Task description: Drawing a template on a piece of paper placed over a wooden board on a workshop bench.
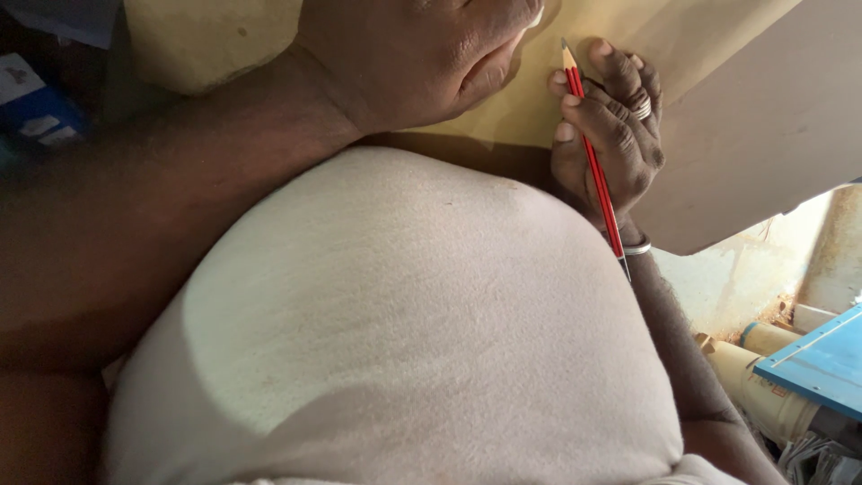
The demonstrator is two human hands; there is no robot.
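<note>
My right hand [611,135] grips a red pencil [594,166] with a sharpened tip pointing up against a tan flat board [628,27]. There is a ring on one finger and a metal bangle at the wrist. My left hand [422,58] rests flat on the same board, palm down and fingers partly out of view at the top edge. My left forearm crosses the upper left. My white shirt over my belly [404,332] fills the middle and hides the board's near edge.
A brown panel [763,135] lies to the right of the tan board. Lower right are a blue flat piece [817,359], cream plastic pipes [763,386] and a stained pale wall. Blue and white packets [36,108] sit in shadow at upper left.
</note>
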